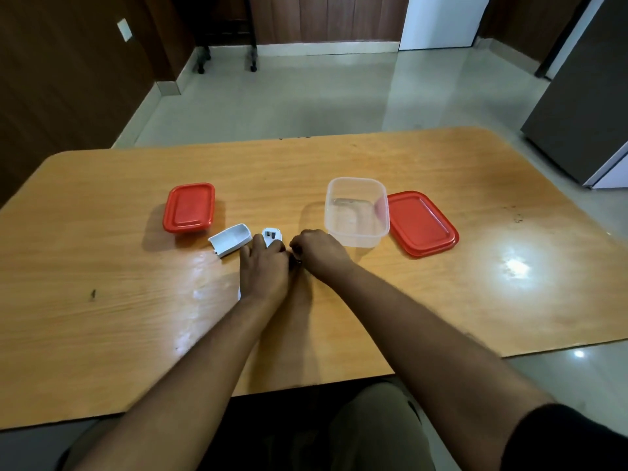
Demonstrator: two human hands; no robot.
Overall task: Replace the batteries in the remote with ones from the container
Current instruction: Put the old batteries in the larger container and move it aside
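Both hands are down on the wooden table (441,158), close together near the middle. The left hand (263,266) is wrapped over the white remote (272,235), fingers curled around it so only its far end pokes out, with the open battery bay showing two dark slots. A sliver of white shows under the wrist too. The right hand (317,251) is closed into a loose fist right beside the left, knuckles up, and there's something small and dark pinched at the fingertips where the two hands meet. Honestly can't tell if it's a battery, too hidden.

The white battery cover (229,239) lies off the remote, inside face up, just left of the left hand. The clear container (356,212) sits open just beyond the right hand, and its red lid (421,224) lies flat touching its right side. Another container (189,208) with its red lid on sits further left, behind the cover.
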